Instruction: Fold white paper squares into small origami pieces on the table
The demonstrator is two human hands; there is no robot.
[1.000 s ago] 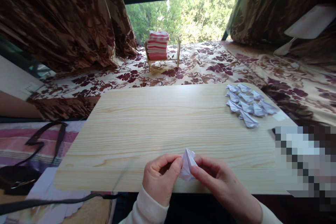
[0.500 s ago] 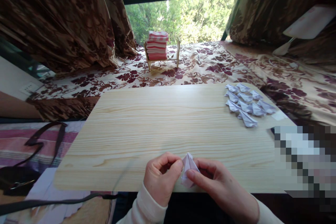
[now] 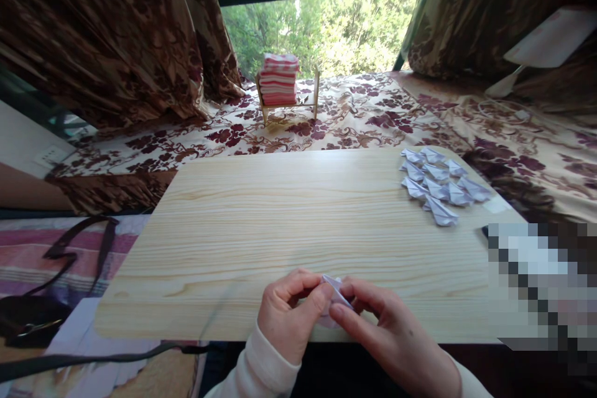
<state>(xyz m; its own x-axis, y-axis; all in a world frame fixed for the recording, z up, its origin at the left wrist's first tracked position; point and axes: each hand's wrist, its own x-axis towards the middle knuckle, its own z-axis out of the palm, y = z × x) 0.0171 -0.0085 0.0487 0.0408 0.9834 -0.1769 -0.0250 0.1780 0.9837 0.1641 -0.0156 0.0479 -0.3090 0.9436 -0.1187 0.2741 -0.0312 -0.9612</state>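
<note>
Between my two hands, just above the near edge of the wooden table [image 3: 261, 224], is a small piece of folded white paper [image 3: 337, 294]. My left hand [image 3: 295, 306] pinches its upper left part between thumb and index finger. On the other side, my right hand [image 3: 383, 317] grips the paper with thumb and fingers. Part of the paper is hidden behind the fingertips. At the table's far right corner lies a group of several folded white paper pieces [image 3: 436, 184], spread in rough rows.
A small rack [image 3: 288, 106] with stacked pink and white cloths [image 3: 278, 81] stands beyond the table. To the left are paper sheets [image 3: 79, 323] and a dark strap [image 3: 107, 354]. A lamp [image 3: 545, 43] stands at the right. A blurred block covers the table's right edge.
The folded paper's point has tipped left, and one flap now slants between my fingers. My left thumb has moved slightly right onto the paper.
</note>
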